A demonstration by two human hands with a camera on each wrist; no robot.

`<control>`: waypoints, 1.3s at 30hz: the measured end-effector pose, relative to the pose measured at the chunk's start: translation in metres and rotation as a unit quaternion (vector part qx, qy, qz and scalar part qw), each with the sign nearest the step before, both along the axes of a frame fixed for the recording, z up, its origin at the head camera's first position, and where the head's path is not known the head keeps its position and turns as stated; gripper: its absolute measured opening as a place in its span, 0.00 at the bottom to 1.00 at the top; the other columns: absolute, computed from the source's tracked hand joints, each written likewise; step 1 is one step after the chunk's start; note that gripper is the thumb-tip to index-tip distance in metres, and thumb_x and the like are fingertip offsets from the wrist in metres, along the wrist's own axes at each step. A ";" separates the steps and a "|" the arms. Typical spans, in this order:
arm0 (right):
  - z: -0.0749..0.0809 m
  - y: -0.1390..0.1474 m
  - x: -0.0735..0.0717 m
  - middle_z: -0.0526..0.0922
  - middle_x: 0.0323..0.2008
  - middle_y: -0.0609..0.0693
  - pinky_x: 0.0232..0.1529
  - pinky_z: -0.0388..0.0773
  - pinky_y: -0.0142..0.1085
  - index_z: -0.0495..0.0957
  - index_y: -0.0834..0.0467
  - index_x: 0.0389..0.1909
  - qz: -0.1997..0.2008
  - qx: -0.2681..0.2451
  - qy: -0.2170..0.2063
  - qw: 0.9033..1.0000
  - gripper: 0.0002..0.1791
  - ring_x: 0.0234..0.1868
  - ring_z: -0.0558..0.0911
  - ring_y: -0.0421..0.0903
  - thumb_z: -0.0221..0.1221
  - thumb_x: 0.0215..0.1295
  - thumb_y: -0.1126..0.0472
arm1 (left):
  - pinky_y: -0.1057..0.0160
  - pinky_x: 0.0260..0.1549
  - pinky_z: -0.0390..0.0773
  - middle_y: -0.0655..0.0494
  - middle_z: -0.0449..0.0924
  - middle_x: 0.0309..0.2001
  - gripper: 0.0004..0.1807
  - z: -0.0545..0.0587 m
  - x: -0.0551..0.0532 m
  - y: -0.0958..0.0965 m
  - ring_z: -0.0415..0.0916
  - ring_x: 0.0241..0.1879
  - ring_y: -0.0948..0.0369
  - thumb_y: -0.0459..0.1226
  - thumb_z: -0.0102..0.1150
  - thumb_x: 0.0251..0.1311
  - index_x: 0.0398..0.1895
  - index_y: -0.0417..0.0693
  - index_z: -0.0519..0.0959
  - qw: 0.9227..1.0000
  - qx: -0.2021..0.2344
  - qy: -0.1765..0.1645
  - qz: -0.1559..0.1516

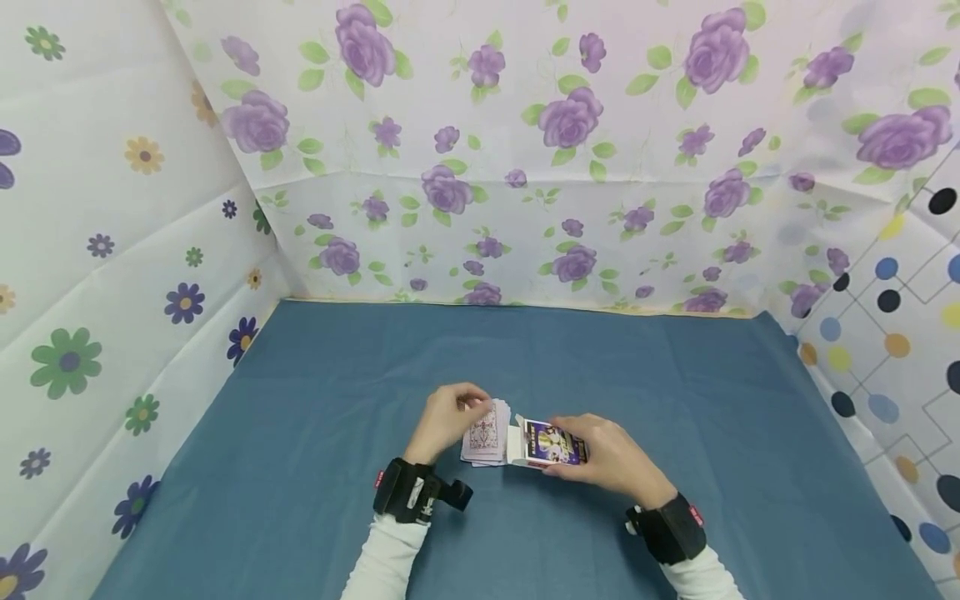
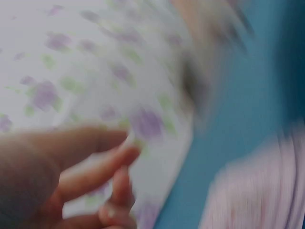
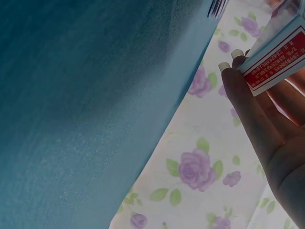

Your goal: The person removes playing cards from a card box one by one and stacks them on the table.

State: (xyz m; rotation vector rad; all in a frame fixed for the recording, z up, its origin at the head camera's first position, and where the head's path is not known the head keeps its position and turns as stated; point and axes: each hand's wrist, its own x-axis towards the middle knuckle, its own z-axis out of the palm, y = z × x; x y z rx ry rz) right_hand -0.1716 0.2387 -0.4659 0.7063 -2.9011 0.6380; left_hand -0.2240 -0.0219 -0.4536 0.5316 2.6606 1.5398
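Note:
My right hand (image 1: 611,454) grips a card box (image 1: 551,443) with a dark purple and yellow picture, thumb on the near side and fingers on the far side. The box's white flap (image 1: 516,446) stands open to the left. In the right wrist view the box's red and white printed side (image 3: 276,64) lies along the fingers. Just left of the flap is a stack of playing cards (image 1: 483,437) with red patterned backs. My left hand (image 1: 447,421) hovers over its upper left, fingers loosely curled; no card shows between thumb and fingers (image 2: 95,179) in the blurred left wrist view.
A blue cloth (image 1: 315,417) covers the table. Flower-printed sheets (image 1: 465,208) rise behind and at the left (image 1: 127,275), and a dotted sheet (image 1: 892,400) at the right. Each wrist wears a black strap with a camera mount (image 1: 408,492).

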 end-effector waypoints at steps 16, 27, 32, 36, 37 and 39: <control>0.005 -0.001 0.002 0.84 0.47 0.48 0.40 0.77 0.36 0.78 0.53 0.58 0.012 -0.006 0.023 1.000 0.38 0.43 0.81 0.39 0.62 0.53 0.30 | 0.70 0.14 0.57 0.61 0.69 0.13 0.12 0.006 0.023 0.035 0.60 0.13 0.67 0.31 0.64 0.51 0.13 0.41 0.79 0.992 -0.085 -0.054 -0.081; 0.006 -0.001 0.002 0.84 0.47 0.46 0.40 0.78 0.35 0.79 0.52 0.58 0.015 -0.012 0.039 0.999 0.38 0.44 0.81 0.38 0.63 0.52 0.31 | 0.70 0.13 0.57 0.63 0.68 0.12 0.09 -0.003 0.017 0.038 0.59 0.12 0.67 0.29 0.64 0.49 0.14 0.37 0.81 0.988 -0.023 -0.128 -0.078; 0.005 0.000 0.003 0.84 0.47 0.46 0.40 0.78 0.36 0.79 0.52 0.58 0.016 -0.012 0.037 0.999 0.38 0.44 0.81 0.39 0.64 0.52 0.31 | 0.70 0.15 0.60 0.62 0.72 0.16 0.07 -0.006 0.011 0.035 0.62 0.15 0.66 0.29 0.64 0.52 0.21 0.33 0.83 0.977 0.027 -0.185 -0.098; 0.004 0.000 0.002 0.84 0.47 0.47 0.40 0.78 0.36 0.78 0.52 0.58 0.012 -0.009 0.035 0.999 0.38 0.44 0.81 0.39 0.64 0.52 0.31 | 0.69 0.18 0.60 0.62 0.72 0.18 0.09 -0.006 0.006 0.028 0.62 0.17 0.66 0.32 0.66 0.54 0.25 0.31 0.84 0.966 0.050 -0.220 -0.123; 0.004 0.000 0.002 0.84 0.47 0.47 0.40 0.78 0.36 0.78 0.52 0.58 0.012 -0.010 0.035 0.999 0.38 0.44 0.81 0.39 0.64 0.51 0.31 | 0.69 0.18 0.60 0.61 0.71 0.18 0.10 -0.006 0.005 0.026 0.60 0.16 0.66 0.32 0.66 0.54 0.24 0.30 0.83 0.964 0.055 -0.226 -0.129; 0.004 0.000 0.002 0.84 0.47 0.47 0.40 0.77 0.36 0.78 0.52 0.58 0.012 -0.012 0.038 0.999 0.38 0.44 0.81 0.40 0.64 0.52 0.32 | 0.69 0.17 0.59 0.61 0.69 0.16 0.12 -0.005 0.003 0.021 0.58 0.15 0.67 0.33 0.67 0.55 0.21 0.31 0.80 0.959 0.066 -0.237 -0.141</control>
